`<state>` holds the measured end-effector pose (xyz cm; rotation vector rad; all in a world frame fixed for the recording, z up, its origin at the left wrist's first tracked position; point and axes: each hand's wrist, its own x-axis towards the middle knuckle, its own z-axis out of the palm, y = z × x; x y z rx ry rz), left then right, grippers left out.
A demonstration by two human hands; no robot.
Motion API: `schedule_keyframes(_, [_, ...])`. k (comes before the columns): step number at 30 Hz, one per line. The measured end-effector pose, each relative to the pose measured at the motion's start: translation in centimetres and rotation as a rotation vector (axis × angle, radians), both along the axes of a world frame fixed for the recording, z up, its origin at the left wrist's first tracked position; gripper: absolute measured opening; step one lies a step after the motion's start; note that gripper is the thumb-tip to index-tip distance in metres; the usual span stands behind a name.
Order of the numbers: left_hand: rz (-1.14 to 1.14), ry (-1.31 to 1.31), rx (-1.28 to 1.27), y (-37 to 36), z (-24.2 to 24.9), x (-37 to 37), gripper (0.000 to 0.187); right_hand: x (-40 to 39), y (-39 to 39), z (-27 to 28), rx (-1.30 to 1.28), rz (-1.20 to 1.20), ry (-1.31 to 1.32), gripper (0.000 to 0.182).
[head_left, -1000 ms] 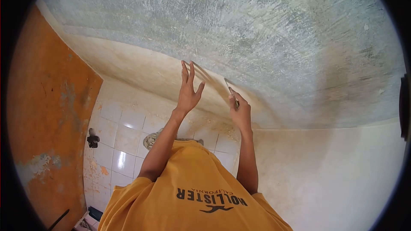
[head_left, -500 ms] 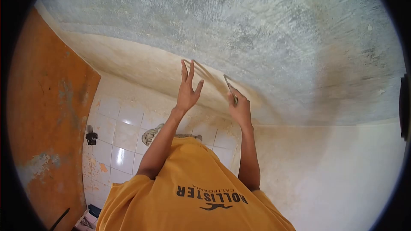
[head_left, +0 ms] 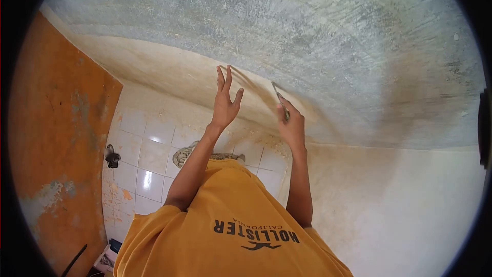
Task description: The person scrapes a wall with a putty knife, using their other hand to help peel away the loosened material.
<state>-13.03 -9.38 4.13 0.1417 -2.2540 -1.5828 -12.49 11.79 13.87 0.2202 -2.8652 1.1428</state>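
Note:
My left hand [head_left: 224, 103] is raised with its fingers spread, the fingertips at the cream lower part of the wall [head_left: 169, 66], and it holds nothing. To its right, my right hand [head_left: 292, 125] is closed round a scraper [head_left: 279, 95]. The scraper's thin blade lies along the border between the cream band and the mottled grey-blue wall surface [head_left: 307, 31]. Shadows of both hands fall on the wall beside them.
An orange wall [head_left: 61, 138] with peeled patches stands at the left. Below are white floor tiles [head_left: 152, 156] with orange flakes, a crumpled cloth [head_left: 183, 155] and a small dark object [head_left: 112, 156]. A pale wall [head_left: 394, 190] is at the lower right.
My right hand and the scraper have shifted slightly to the right, and the blade sits a little higher in view. My left hand stays nearly in place, fingers still spread.

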Motion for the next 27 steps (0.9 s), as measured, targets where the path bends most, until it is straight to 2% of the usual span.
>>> schedule_keyframes(2, [-0.025,-0.003,0.052,0.1,-0.4,-0.4,0.085,-0.1,-1.7,2.7,0.167,-0.084,-0.300,0.035])
schedule_keyframes(5, [-0.043,-0.034,0.113,0.4,-0.2,-0.4,0.086,0.6,0.5,-1.0,0.025,0.033,0.135,0.035])
schedule_keyframes(8, [-0.032,-0.001,0.051,0.4,-0.5,-0.5,0.087,-0.5,-0.3,-0.8,0.072,0.045,-0.030,0.036])
schedule_keyframes(11, [-0.041,-0.034,0.131,1.0,-0.1,-0.7,0.088,-0.1,-0.5,1.5,0.103,-0.035,-0.219,0.036])
schedule_keyframes(14, [-0.039,-0.017,0.121,0.8,-0.1,-0.6,0.089,0.4,0.0,1.1,-0.042,-0.018,-0.020,0.036])
schedule_keyframes(17, [-0.030,-0.029,0.076,0.8,-0.1,-0.5,0.088,0.0,-1.7,2.9,0.145,-0.047,-0.266,0.035])
schedule_keyframes(20, [-0.045,-0.035,0.118,0.8,-0.1,-0.5,0.088,0.8,-0.2,0.1,-0.010,0.038,0.058,0.035])
schedule_keyframes(26, [-0.036,-0.045,0.067,0.6,-0.8,-0.4,0.086,0.9,-0.4,0.8,0.125,-0.083,-0.180,0.035])
schedule_keyframes(27, [-0.040,-0.047,0.078,0.6,-0.7,-0.5,0.086,1.0,0.1,0.3,0.069,-0.052,-0.093,0.035])
